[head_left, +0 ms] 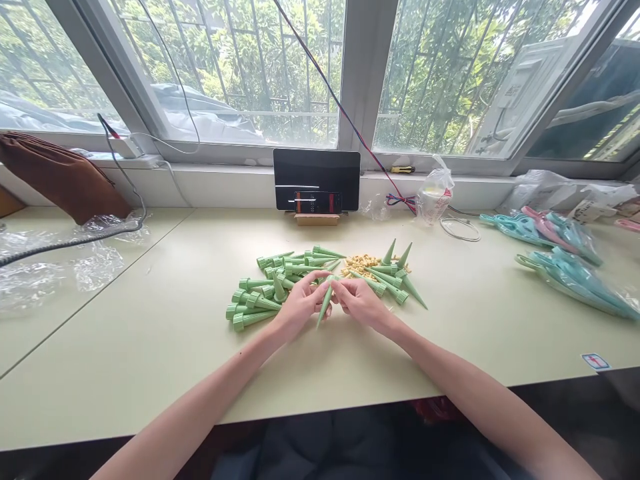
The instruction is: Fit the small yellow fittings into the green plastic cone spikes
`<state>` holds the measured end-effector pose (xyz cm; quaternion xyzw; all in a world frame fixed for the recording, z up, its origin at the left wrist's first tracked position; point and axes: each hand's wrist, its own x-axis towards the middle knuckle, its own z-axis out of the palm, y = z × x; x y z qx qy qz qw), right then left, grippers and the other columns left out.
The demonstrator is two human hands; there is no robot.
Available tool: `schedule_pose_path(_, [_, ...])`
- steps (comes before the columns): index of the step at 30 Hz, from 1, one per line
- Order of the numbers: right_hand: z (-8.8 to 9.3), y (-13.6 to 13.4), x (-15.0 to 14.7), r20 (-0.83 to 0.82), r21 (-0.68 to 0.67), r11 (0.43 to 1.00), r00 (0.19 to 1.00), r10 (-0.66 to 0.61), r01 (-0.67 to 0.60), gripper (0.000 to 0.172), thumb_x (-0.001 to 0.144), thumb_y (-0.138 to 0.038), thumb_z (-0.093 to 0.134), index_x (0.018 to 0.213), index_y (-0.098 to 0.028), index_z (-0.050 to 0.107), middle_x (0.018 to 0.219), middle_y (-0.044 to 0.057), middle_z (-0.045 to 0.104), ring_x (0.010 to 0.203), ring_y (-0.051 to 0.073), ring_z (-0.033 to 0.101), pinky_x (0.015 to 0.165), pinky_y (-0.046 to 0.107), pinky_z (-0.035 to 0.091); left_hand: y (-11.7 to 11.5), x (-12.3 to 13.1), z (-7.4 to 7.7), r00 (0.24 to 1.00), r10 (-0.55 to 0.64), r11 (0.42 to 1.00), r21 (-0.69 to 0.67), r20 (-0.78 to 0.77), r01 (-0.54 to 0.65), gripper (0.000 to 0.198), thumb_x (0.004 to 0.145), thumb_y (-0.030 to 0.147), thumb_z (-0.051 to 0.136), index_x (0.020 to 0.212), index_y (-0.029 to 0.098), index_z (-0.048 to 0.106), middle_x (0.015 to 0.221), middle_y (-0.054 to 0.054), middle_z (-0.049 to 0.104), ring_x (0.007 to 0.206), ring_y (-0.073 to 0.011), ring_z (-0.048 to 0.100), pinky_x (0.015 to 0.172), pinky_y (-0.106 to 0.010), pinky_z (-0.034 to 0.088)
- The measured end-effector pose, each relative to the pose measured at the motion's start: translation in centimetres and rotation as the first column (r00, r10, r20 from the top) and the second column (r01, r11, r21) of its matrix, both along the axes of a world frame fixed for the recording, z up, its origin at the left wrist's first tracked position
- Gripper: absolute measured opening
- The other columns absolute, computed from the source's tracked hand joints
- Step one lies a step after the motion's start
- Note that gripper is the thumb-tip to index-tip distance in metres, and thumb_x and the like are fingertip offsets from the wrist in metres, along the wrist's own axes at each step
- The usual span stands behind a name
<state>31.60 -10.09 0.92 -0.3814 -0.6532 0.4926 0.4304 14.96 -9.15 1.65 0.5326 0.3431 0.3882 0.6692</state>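
Note:
Between my hands is a green plastic watering spike (325,308), its pointed end tilted down toward me. My left hand (301,301) is closed around it from the left. The fingers of my right hand (361,301) pinch at its wide upper end; whether a small piece is between them is hidden. A pile of similar green spikes (253,300) lies just left of and behind my left hand. Beyond my right hand is a heap of small yellow pieces (361,263), with several more green spikes (395,277) lying on and beside it.
A tablet (317,172) and a phone (327,202) stand at the back of the table (150,373). Bagged teal and pink items (575,277) lie at right. Clear plastic wrap (60,267), a dark cable (100,233) and a brown bag (60,173) are at left.

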Motion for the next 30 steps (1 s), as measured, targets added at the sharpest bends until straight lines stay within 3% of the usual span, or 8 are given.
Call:
schedule_pose_path(10, [0.07, -0.25, 0.1, 0.09, 0.061, 0.998, 0.996, -0.026, 0.021, 0.054, 0.096, -0.06, 0.038, 0.063, -0.019, 0.044, 0.055, -0.004, 0.036, 0.047, 0.009, 0.031, 0.046, 0.024, 0.026, 0.07, 0.17, -0.04, 1.0, -0.008, 1.0, -0.025, -0.005, 0.008, 0.049, 0.084, 0.047, 0.067, 0.123, 0.018, 0.057, 0.06, 0.004, 0.057, 0.044, -0.0083, 0.051, 0.041, -0.018, 0.039])
schedule_pose_path(18, [0.52, -0.76, 0.15, 0.197, 0.142, 0.99, 0.98, -0.033, 0.005, 0.04, 0.089, -0.048, 0.058, 0.065, -0.019, 0.047, 0.055, -0.005, 0.041, 0.05, 0.009, 0.031, 0.048, 0.024, 0.023, 0.05, 0.15, -0.05, 0.999, 0.026, 1.0, 0.002, -0.021, -0.026, 0.054, 0.083, 0.048, 0.068, 0.126, 0.018, 0.058, 0.061, 0.003, 0.058, 0.043, -0.0077, 0.047, 0.041, -0.019, 0.037])
schedule_pose_path(30, [0.28, -0.77, 0.03, 0.218, 0.202, 0.978, 0.971, -0.1, 0.056, 0.038, 0.09, -0.044, 0.058, 0.063, -0.019, 0.048, 0.054, -0.004, 0.042, 0.05, 0.01, 0.029, 0.048, 0.025, 0.023, 0.06, 0.12, -0.33, 0.998, 0.036, 0.994, 0.102, -0.057, -0.03, 0.05, 0.087, 0.046, 0.063, 0.129, 0.018, 0.058, 0.059, 0.003, 0.054, 0.046, -0.0096, 0.048, 0.045, -0.021, 0.039])
